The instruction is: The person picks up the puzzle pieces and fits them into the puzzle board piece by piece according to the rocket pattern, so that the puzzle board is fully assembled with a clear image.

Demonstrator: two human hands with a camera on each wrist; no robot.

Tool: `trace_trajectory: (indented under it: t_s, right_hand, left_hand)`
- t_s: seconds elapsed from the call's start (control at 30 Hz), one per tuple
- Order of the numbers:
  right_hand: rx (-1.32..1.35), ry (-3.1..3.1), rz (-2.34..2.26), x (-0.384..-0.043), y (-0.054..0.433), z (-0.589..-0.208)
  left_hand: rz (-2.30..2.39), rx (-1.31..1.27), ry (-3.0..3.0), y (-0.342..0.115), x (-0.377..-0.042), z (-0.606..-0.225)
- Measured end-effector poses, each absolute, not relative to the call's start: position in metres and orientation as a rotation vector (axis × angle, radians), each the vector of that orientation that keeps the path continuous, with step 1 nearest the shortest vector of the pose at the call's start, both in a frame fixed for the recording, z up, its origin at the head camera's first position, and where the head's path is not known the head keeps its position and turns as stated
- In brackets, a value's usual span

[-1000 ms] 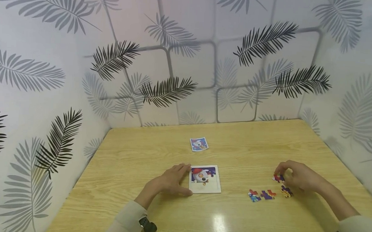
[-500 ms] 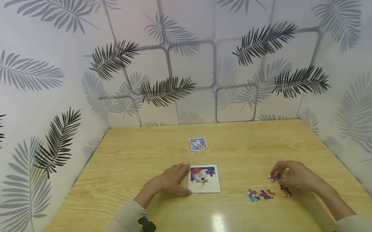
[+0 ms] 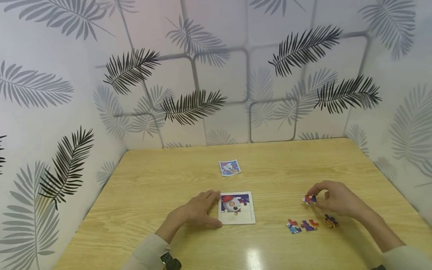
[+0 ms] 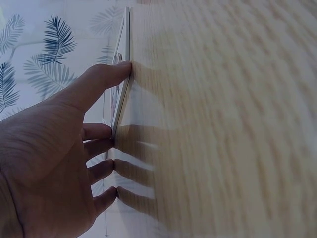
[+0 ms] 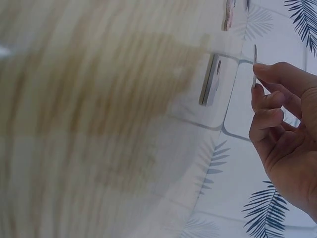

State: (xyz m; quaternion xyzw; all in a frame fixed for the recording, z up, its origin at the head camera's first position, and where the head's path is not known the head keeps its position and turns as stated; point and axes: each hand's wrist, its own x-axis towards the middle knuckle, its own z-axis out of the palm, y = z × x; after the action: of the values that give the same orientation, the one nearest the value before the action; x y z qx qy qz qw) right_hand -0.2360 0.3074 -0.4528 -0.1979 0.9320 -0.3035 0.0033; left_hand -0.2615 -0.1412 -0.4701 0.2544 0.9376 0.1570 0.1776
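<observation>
Our right hand [image 3: 336,199] pinches a puzzle piece [image 3: 309,199] above the worktop [image 3: 164,169], right of the puzzle frame [image 3: 247,216]. Our left hand [image 3: 198,210], relaxed and grasping nothing, touches the frame's left edge. We do best to steady it there and align the piece's tabs before pressing.

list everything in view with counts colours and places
table: one, light wood, across lower view
board: one, white, central
joined pieces: count unclear, red, white, purple, inside board
card: one, red, white, blue, beyond board
loose pieces: three, multicoloured, right of board
held piece: one, red, white, purple, in right hand
backdrop: one, pale, leaf-printed, around table
sleeves: two, cream, lower edge
wrist straps: two, black, on cuffs
left hand: one, bare, touching board
right hand: one, bare, pinching held piece
</observation>
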Motion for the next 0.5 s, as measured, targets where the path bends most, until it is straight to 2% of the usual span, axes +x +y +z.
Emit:
trace_trajectory:
  t_s: [0.5]
  right_hand:
    - [-0.61, 2.915, -1.002, -0.24, 0.285, -0.446]
  left_hand:
    - [0.46, 0.749, 2.661, -0.14, -0.263, -0.47]
